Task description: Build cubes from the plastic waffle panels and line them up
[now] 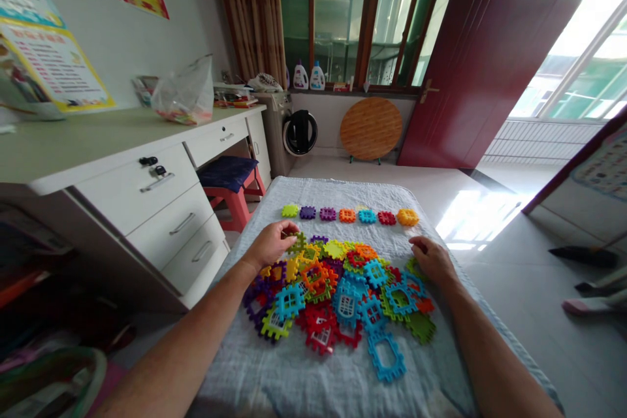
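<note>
A heap of colourful toothed plastic building blocks (337,294) lies on the cloth-covered table, some pieces solid and some window-like frames. At the heap's far left edge, my left hand (273,243) is closed with its fingertips on an olive-green toothed block (297,243). My right hand (434,258) rests at the heap's right side, fingers curled together. Whatever those fingers hold, if anything, is hidden. Beside its wrist lies a green piece (415,268). Beyond the heap runs a row of blocks, from a lime one (289,210) at left to an orange-yellow one (407,217) at right.
A grey-blue cloth (337,189) covers the table. To the left stand a white desk (161,209) and a pink stool (235,202) with a dark cushion. A round wooden tabletop (371,128) leans by the far wall, near a red door (470,59).
</note>
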The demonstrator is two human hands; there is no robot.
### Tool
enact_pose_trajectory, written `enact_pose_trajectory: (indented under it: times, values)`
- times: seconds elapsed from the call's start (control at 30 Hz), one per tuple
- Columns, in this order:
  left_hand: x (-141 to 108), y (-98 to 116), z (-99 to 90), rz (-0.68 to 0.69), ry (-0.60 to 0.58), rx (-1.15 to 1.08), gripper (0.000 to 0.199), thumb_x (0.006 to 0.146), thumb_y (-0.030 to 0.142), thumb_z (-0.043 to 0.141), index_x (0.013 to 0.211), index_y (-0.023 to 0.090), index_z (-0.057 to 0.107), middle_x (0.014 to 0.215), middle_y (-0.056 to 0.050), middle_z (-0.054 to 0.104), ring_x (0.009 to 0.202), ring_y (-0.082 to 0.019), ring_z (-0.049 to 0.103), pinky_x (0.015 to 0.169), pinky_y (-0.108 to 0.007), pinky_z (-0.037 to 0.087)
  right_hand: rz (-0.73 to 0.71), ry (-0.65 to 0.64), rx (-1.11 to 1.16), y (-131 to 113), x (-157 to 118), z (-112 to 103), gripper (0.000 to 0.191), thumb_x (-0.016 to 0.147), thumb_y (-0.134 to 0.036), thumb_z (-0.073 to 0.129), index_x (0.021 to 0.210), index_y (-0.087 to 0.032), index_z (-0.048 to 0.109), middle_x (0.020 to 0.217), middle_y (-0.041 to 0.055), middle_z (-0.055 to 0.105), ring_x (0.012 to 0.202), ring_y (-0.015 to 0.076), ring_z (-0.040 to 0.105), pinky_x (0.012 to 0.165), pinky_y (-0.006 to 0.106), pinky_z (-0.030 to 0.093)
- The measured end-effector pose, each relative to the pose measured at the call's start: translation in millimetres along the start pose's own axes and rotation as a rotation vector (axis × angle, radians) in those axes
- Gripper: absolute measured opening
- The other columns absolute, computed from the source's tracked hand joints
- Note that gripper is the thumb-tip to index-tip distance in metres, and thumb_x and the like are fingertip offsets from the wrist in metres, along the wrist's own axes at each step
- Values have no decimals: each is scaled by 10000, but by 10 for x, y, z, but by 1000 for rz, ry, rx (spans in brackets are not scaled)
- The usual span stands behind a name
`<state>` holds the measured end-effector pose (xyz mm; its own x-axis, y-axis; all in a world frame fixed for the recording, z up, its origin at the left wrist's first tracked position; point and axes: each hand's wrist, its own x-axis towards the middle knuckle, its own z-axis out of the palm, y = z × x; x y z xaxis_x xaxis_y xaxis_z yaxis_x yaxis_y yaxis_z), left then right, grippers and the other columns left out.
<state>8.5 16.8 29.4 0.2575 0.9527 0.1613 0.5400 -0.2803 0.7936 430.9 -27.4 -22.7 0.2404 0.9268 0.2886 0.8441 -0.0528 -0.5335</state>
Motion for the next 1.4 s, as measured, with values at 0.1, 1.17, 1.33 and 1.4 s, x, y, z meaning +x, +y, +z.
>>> enact_pose_trajectory:
  times: [0.1, 1.17, 1.33, 1.4]
  values:
    - [110, -66, -86, 28, 167, 4, 246, 737, 320, 559, 919, 170, 628, 837, -20, 679, 765, -159, 623, 741, -271, 490, 5, -5, 5, 1, 2, 1, 347, 735, -339, 460, 935, -187, 699, 769, 44, 686, 711, 186, 598, 717, 300, 446]
    - [351, -194, -30, 1, -317, 710, 475, 578, 276, 678, 1039, 172, 644, 1044, -68, 650, 964, -240, 613, 826, -266, 470, 4, -13, 20, 24, 7, 8, 331, 738, -330, 447, 924, -192, 683, 769, 41, 681, 723, 189, 601, 721, 303, 451]
    - [369, -149, -79, 0, -360, 734, 576, 549, 273, 683, 1110, 160, 619, 1099, -82, 637, 1028, -262, 591, 876, -288, 458, 0, -10, 13, 10, 4, 1, 342, 729, -330, 444, 923, -186, 686, 778, 45, 684, 724, 190, 601, 723, 306, 450]
    - [379, -136, -86, 4, -369, 739, 561, 534, 272, 687, 1082, 166, 635, 1098, -82, 640, 1036, -273, 589, 880, -298, 459, 3, -7, 11, 1, 1, -3, 341, 726, -325, 446, 920, -187, 690, 779, 44, 686, 729, 189, 603, 728, 306, 452]
